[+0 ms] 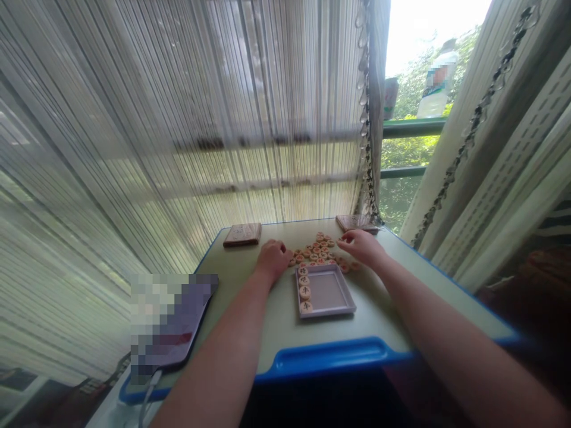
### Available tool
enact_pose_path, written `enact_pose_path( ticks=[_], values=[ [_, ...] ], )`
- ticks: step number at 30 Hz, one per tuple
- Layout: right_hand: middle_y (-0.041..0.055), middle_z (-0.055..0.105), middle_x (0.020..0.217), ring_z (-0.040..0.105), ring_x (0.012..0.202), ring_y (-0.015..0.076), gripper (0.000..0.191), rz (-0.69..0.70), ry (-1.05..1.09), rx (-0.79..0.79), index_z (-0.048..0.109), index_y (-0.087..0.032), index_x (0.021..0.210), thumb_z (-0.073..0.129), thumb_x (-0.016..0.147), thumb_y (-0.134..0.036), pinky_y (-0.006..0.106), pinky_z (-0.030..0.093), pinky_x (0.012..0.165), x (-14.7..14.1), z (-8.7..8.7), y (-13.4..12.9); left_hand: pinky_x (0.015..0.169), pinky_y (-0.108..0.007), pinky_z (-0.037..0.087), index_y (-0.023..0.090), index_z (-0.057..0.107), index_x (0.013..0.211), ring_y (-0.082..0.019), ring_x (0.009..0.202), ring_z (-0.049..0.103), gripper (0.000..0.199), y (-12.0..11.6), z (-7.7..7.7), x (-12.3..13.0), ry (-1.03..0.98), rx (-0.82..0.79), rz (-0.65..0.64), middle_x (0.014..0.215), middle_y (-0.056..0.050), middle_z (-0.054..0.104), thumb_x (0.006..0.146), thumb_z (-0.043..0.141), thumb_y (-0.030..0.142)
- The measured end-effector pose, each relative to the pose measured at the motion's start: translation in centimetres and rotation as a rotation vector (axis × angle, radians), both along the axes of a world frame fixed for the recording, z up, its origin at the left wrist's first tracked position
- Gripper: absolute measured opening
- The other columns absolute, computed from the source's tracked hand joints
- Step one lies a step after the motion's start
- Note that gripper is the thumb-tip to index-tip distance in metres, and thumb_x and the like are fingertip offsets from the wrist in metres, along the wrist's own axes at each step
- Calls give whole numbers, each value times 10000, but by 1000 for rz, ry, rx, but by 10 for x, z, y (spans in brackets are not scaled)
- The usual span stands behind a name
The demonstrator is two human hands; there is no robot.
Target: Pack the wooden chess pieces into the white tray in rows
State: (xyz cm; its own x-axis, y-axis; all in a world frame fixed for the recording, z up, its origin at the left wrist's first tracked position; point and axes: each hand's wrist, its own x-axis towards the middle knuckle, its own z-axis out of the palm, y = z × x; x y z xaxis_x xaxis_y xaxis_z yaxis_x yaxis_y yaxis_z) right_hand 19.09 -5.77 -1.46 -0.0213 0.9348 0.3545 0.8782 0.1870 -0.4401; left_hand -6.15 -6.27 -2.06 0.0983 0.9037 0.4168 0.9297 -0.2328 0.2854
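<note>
Hands well apart: left hand (273,260) curled at the left side of a loose pile of round, pale, wood-like character discs (322,250), right hand (359,246) at the pile's right, fingertips drawn close; cannot tell whether either grips a disc. Pile lies just beyond a shallow, whitish, square tray (330,314), toward the far edge of the pale-green, blue-rimmed counter (401,330). Four discs line the tray's left wall. Judgement: pinch discs singly by their rims, lay flat, characters up, snug against that column; keep wrists off the walls.

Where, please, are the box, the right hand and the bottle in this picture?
Box (329,291): head view, on the bare part of its floor.
Right hand (360,245): head view, on the back of the hand.
Bottle (437,80): head view, on the middle of its body.
</note>
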Motion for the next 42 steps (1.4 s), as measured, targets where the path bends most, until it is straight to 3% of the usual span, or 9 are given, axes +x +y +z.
enact_pose_path(
  ticks=[4,8,12,19,22,27,33,37,42],
  values=[
    [52,650,807,556,703,155,358,279,100,51,666,-171,848,581,695,-483,242,395,613,-22,22,-29,646,-259,403,149,618,778,-159,696,543,282,-6,10,6,-60,-115,-148,745,-55,613,765,447,374],
    [37,634,757,543,684,139,278,502,91,21,664,-165,836,596,707,-402,236,402,611,-39,24,-47,548,-240,377,136,639,754,-137,576,526,295,-11,13,9,-124,-308,-213,600,-26,598,754,438,352],
    [34,624,730,532,670,139,231,516,56,41,663,-155,834,612,694,-332,243,402,617,-41,16,-43,498,-209,376,138,647,823,-111,506,505,238,-12,9,7,-279,-425,-231,495,13,554,707,466,240],
    [31,617,759,537,674,124,243,575,99,72,651,-162,880,617,692,-312,230,417,628,-46,11,-45,406,-174,339,131,640,800,-63,411,417,245,-12,4,3,-523,-575,-289,503,30,537,634,460,125],
    [28,615,732,529,663,126,237,578,19,63,657,-167,845,627,679,-333,230,404,612,-47,11,-45,364,-167,302,120,643,791,-62,405,414,229,-12,7,3,-523,-634,-291,523,21,542,634,483,166],
    [11,620,696,517,626,134,171,514,-143,-106,654,-206,787,641,637,-286,227,372,560,-39,7,-41,332,-173,272,116,640,727,-67,386,410,216,-6,3,0,-440,-626,-279,516,16,530,640,499,255],
    [17,614,736,519,713,162,211,506,-168,-99,651,-221,804,664,604,-288,231,367,598,-38,5,-40,328,-169,277,110,631,684,-61,378,403,192,-6,3,1,-401,-652,-259,489,19,516,642,516,259],
    [-10,602,698,503,606,122,287,521,-126,-158,650,-244,898,650,612,-270,208,349,537,-37,6,-43,322,-173,291,107,631,691,-70,393,433,189,-8,6,1,-422,-684,-273,542,-4,555,641,536,263],
    [-22,615,643,503,547,107,197,543,-120,-259,684,-251,814,621,627,-244,201,341,500,-33,7,-44,319,-185,291,110,636,729,-80,388,445,199,-10,7,0,-418,-713,-293,568,-14,572,624,577,267]
  ],
)
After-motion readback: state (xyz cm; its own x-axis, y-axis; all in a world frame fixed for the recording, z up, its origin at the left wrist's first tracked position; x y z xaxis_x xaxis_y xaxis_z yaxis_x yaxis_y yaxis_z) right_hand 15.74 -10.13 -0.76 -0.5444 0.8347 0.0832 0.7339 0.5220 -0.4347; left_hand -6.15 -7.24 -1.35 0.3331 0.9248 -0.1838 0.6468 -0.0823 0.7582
